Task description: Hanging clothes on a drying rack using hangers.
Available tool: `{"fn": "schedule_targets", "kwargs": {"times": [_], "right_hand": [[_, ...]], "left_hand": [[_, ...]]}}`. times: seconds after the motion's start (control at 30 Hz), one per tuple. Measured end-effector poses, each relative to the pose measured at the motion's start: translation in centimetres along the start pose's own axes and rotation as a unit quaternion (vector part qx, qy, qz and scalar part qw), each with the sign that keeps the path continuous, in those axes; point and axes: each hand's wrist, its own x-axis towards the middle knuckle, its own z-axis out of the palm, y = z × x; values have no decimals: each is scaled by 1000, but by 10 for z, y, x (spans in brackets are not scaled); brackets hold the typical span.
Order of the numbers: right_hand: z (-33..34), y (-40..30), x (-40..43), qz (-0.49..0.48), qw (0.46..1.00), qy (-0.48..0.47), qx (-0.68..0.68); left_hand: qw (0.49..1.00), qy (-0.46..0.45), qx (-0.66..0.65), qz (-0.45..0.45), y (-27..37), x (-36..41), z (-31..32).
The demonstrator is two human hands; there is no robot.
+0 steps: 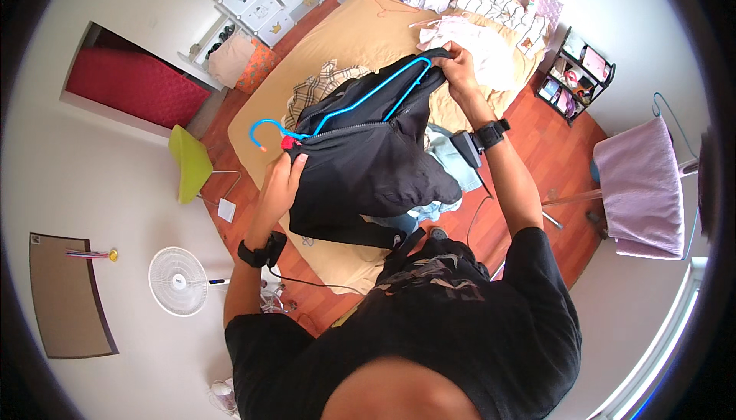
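Observation:
A black zip-up jacket point(351, 172) hangs stretched between my two hands over the bed. My left hand point(278, 187) pinches the jacket near its collar, just below a red tag point(287, 142). Farther up and to the right, my right hand point(457, 69) grips the black cloth by one end of a blue clothes hanger point(368, 98). The hanger lies along the zipper opening, its hook sticking out to the left past the collar. Part of the hanger is hidden inside the jacket. Each wrist carries a black strapped device with a cable.
Under the jacket is a bed point(328, 34) with a plaid garment point(328, 83), white clothing point(477, 46) and an orange hanger point(394, 7). A black shelf cart point(575, 77) and a draped lilac towel point(641, 190) are at right. A green chair point(190, 164) and white fan point(178, 281) stand left.

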Motion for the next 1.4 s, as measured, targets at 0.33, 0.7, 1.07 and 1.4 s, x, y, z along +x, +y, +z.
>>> {"fn": "schedule_targets", "kwargs": {"times": [0.33,0.7,1.07,1.4], "right_hand": [[31,-28,20,-217,871,27,-440],[65,-71,-31,-347,827,-7,-442],[65,-48,-88,-218,819,-182,-499],[51,-40,-82,-232,852,-251,-398]], "left_hand": [[984,-113,111,78,0,2,35],[968,59,-179,-168,6,-11,71],[726,-27,-529,-438,105,-52,89],[710,124,-539,-436,69,-66,126]]}}
